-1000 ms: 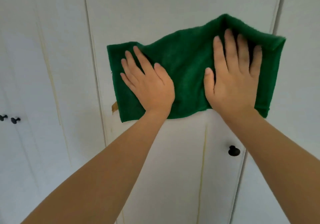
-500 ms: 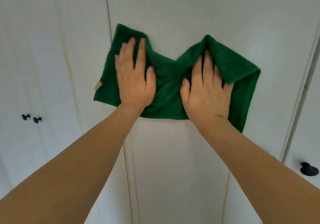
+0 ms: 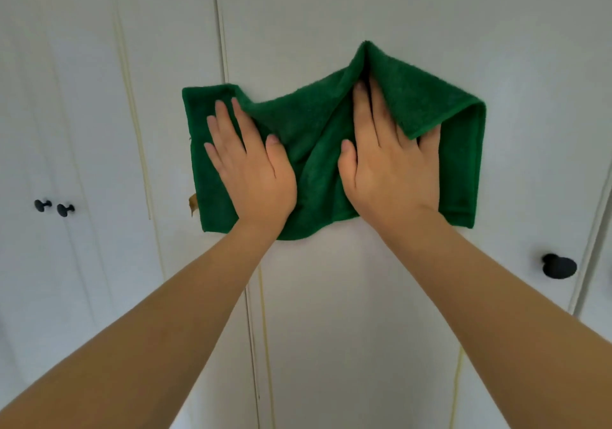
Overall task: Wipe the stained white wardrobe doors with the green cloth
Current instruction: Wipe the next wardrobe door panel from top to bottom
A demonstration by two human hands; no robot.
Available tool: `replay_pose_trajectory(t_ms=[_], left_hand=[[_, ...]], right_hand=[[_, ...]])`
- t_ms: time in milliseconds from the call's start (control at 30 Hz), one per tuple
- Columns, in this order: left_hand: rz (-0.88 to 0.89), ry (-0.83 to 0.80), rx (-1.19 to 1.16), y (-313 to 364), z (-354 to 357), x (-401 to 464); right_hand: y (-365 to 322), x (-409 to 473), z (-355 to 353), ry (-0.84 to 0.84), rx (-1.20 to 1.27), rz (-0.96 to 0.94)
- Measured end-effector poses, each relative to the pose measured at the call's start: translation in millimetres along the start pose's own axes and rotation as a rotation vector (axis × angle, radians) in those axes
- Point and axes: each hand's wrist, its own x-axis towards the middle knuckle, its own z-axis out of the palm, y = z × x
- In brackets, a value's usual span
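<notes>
At centre-left of the frame the left hand (image 3: 251,170) lies flat, fingers spread, pinning the rumpled green terry cloth (image 3: 311,137) to the white panelled wardrobe door (image 3: 364,312), likely for even wiping pressure. Right of centre, the right hand (image 3: 390,163) presses flat too, fingertips under a fold. No containers visible.

Rumpled green cloth (image 3: 311,137) lies flat against yellow-streaked white wardrobe doors (image 3: 347,329).

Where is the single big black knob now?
In the head view, the black knob sits low on the right, on the wardrobe door, below the green cloth.
</notes>
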Motion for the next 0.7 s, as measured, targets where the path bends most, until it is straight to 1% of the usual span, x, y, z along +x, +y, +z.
replay_pose_trajectory(t_ms=[167, 400, 533, 633, 700], left_hand=[[0.052, -0.005, 0.048, -13, 0, -9], [0.076, 0.049, -0.02, -23, 4, -13], [0.129, 0.056, -0.013, -33, 5, -19], [0.162, 0.062, -0.004, -45, 6, -38], [0.145, 0.071, 0.006, -56, 9, -64]], right_hand=[[-3, -20, 7, 0.055, -0.027, 0.018], [-3, -33, 15, 0.11, -0.084, 0.008], [-4, -46, 18, 0.116, -0.1, -0.01], [-7, -68, 20, 0.129, -0.102, 0.006], [-13, -89, 24, 0.135, -0.101, 0.026]])
